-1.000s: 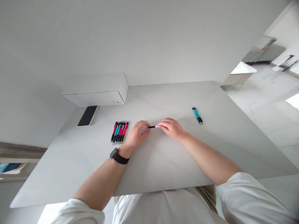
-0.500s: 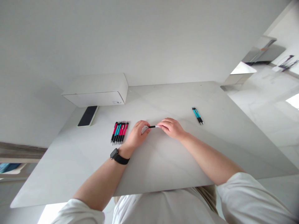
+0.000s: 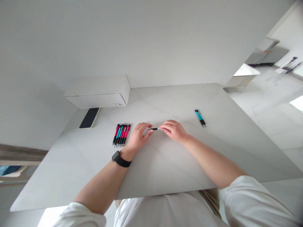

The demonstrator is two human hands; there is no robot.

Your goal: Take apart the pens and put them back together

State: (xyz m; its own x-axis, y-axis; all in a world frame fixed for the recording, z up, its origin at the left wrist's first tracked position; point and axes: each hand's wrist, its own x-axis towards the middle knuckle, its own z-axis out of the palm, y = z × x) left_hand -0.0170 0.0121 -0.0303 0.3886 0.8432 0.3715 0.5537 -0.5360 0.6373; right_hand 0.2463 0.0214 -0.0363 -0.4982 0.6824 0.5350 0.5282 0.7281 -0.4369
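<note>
Between my two hands a slim pen with a black section and a white section (image 3: 155,129) lies level, pointing left. My right hand (image 3: 174,129) pinches its white end with thumb and fingertips. My left hand (image 3: 140,135) has thumb and forefinger around the dark end, whose thin tip shows in the gap between them. Just left of that hand lies a row of several red and teal pens (image 3: 121,135) with black grips, side by side. Farther right, two teal pens (image 3: 200,118) lie together, apart from my right hand.
A long white box (image 3: 99,100) stands against the wall at the back left of the white table (image 3: 170,164). In front of it lies a phone (image 3: 89,118), dark screen up. My left wrist wears a black watch (image 3: 117,156).
The left forefinger and thumb look slightly farther apart around the pen's dark end. Otherwise both hands, the pen and the other pens stay in place.
</note>
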